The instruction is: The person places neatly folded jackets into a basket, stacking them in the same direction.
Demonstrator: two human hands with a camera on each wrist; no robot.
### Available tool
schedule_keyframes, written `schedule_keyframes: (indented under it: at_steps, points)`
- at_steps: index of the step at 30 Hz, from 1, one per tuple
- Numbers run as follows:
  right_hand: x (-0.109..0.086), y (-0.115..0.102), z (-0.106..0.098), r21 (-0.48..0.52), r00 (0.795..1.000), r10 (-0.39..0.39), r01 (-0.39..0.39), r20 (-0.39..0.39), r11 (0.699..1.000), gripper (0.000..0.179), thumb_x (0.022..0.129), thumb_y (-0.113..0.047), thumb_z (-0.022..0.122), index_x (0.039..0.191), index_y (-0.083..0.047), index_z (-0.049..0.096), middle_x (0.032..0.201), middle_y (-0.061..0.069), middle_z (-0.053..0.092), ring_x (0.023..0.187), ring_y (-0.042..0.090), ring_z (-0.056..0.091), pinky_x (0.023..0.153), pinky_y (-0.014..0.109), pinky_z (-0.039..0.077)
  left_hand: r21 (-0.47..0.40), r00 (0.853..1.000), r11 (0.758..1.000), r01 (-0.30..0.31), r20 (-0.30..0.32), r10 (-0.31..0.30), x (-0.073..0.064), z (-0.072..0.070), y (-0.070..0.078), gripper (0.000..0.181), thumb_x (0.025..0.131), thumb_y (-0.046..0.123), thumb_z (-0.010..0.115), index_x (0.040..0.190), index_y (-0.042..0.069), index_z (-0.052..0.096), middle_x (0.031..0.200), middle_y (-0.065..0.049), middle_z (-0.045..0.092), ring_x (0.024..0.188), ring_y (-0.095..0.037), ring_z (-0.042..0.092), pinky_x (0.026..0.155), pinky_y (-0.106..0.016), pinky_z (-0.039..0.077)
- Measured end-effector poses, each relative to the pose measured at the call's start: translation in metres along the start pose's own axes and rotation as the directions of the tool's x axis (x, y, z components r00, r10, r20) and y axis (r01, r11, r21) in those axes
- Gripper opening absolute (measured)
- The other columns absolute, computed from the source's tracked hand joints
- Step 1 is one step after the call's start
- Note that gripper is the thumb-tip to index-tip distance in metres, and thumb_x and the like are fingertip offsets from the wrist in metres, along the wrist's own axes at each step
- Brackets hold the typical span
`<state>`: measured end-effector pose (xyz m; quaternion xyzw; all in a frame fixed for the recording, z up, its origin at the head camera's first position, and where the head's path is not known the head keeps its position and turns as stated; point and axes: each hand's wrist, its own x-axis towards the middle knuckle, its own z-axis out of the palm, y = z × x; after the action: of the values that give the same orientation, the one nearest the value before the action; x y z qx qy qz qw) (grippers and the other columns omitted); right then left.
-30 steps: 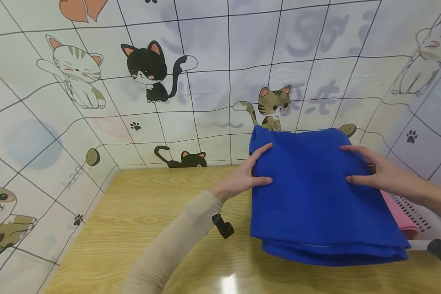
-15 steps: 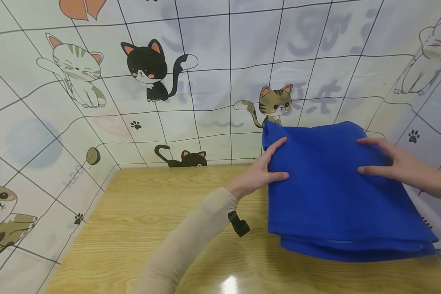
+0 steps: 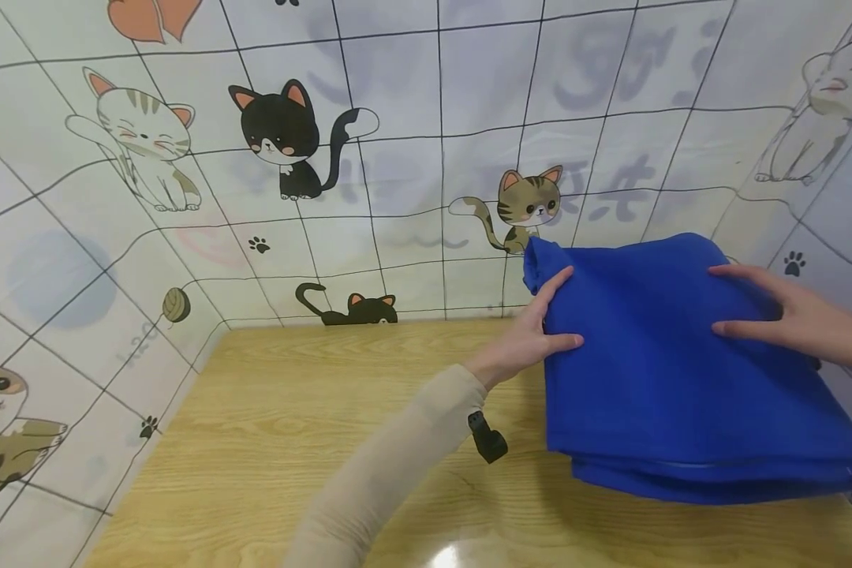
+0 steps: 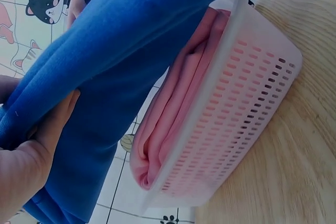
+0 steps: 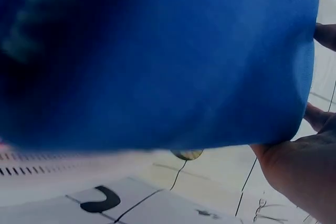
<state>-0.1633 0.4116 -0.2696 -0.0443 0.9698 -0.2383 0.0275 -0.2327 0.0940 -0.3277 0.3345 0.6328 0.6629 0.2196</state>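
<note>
A thick folded blue cloth [image 3: 653, 386], with layered edges along its near side, is held up between both hands at the right of the head view. My left hand [image 3: 518, 343] grips its left side, thumb on the front face and fingers toward the back. My right hand [image 3: 802, 315] holds the opposite side in the same way. Behind and below the cloth, the left wrist view shows a white slotted plastic basket [image 4: 239, 119] with a folded pink cloth [image 4: 168, 108] inside. The blue cloth hides the basket in the head view.
A wood-grain tabletop [image 3: 312, 418] extends to the left of the cloth. Walls with a cat-and-grid print [image 3: 397, 181] enclose it at the back and both sides. Black straps with cameras [image 3: 487, 438] sit at the wrists.
Both hands have moved to the right with the blue cloth. The pink cloth and basket, partly seen earlier at the right in the head view, are now covered by it.
</note>
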Motion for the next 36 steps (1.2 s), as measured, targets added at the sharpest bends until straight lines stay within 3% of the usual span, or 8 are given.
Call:
schedule_keyframes:
  at_steps: [8,15,22,30,36]
  points:
    - [-0.001,0.015,-0.007,-0.021,1.0,-0.005,0.005,0.007,1.0,0.09,0.094,-0.03,0.063,0.155,-0.008,0.001,0.147,0.043,0.004,0.118,0.068,0.024,0.081,0.077,0.027,-0.003,1.0,1.0,-0.025,-0.009,0.025,0.015,0.015,0.0,0.087,0.091,-0.004,0.062,0.156,0.03,0.015,0.157,0.01,0.015,0.138,-0.009,0.027,0.106,-0.024,0.03]
    - [0.002,0.036,-0.015,-0.033,1.0,-0.007,0.007,-0.013,0.999,0.094,0.093,-0.025,0.064,0.154,-0.009,-0.006,0.146,0.044,0.001,0.118,0.07,0.02,0.082,0.076,0.025,-0.03,1.0,0.999,-0.013,0.023,0.013,0.027,0.031,0.005,0.086,0.092,-0.005,0.06,0.155,0.032,0.014,0.156,0.012,0.016,0.136,-0.006,0.03,0.103,-0.021,0.033]
    - [0.009,0.049,-0.021,-0.091,0.999,-0.043,0.041,-0.017,0.995,0.092,0.09,-0.017,0.066,0.152,0.003,0.001,0.142,0.046,0.006,0.118,0.069,0.019,0.085,0.074,0.023,0.108,1.0,0.994,-0.025,0.022,0.023,0.045,0.048,0.008,0.088,0.09,-0.002,0.064,0.156,0.029,0.014,0.156,0.011,0.015,0.138,-0.003,0.022,0.107,-0.021,0.026]
    - [0.011,0.064,-0.022,-0.057,0.997,-0.063,0.061,-0.038,0.996,0.093,0.086,-0.006,0.067,0.151,0.005,0.002,0.144,0.045,0.005,0.125,0.068,0.009,0.093,0.078,0.011,0.129,1.0,0.992,-0.014,0.003,0.013,0.06,0.064,-0.004,0.09,0.088,-0.004,0.065,0.156,0.027,0.016,0.156,0.011,0.016,0.138,-0.001,0.017,0.109,-0.022,0.023]
    - [0.014,0.074,-0.017,-0.114,0.996,-0.082,0.079,-0.023,0.99,0.091,0.085,-0.01,0.069,0.149,0.008,0.008,0.139,0.046,0.014,0.119,0.069,0.02,0.09,0.076,0.019,0.134,0.998,0.99,0.036,-0.051,-0.029,0.067,0.07,-0.022,0.09,0.086,-0.005,0.066,0.155,0.028,0.019,0.154,0.01,0.021,0.137,-0.004,0.022,0.106,-0.024,0.029]
